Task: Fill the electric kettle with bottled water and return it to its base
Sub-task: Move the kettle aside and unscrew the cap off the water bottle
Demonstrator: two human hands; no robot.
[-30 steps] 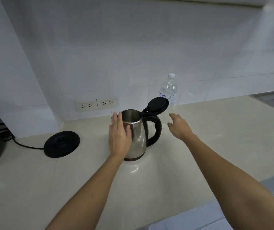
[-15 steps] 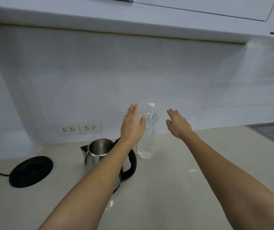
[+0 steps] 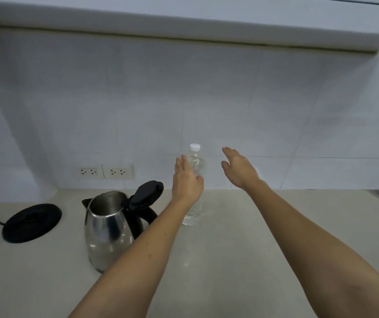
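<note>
Bottle (image 3: pixel 199 165) stood upright toward the back of the desk (image 3: pixel 229 253), near the wall, white cap (image 3: pixel 195 147) on, water inside. Kettle (image 3: pixel 108 228) sat on the desk just left of it, lid (image 3: pixel 148 192) flipped up, mouth clear. Base (image 3: pixel 31 222) lay well apart to the far left, corded, with nothing on it.

Left hand (image 3: pixel 187 182) was at the bottle's shoulder, fingers fairly straight, thumb at the plastic; whether it actually touched could not be told. Right hand (image 3: pixel 239 168) hung to the bottle's right, apart from it, fingers spread and holding nothing.

Step in hand, by my reading: take up the bottle and uncap it. Filling had not begun.

Notes on doing it well:
- Wrap the left hand round the body below the shoulder, not the neck; thin plastic would likely buckle under a hard squeeze.
- Bring the right hand to the cap and twist while the bottle stands on the desk, so nothing slops.
- Mind the left forearm, which passed close by the kettle's handle (image 3: pixel 149 215); a careless sweep could knock it.
- Pour slowly into the open mouth.
</note>
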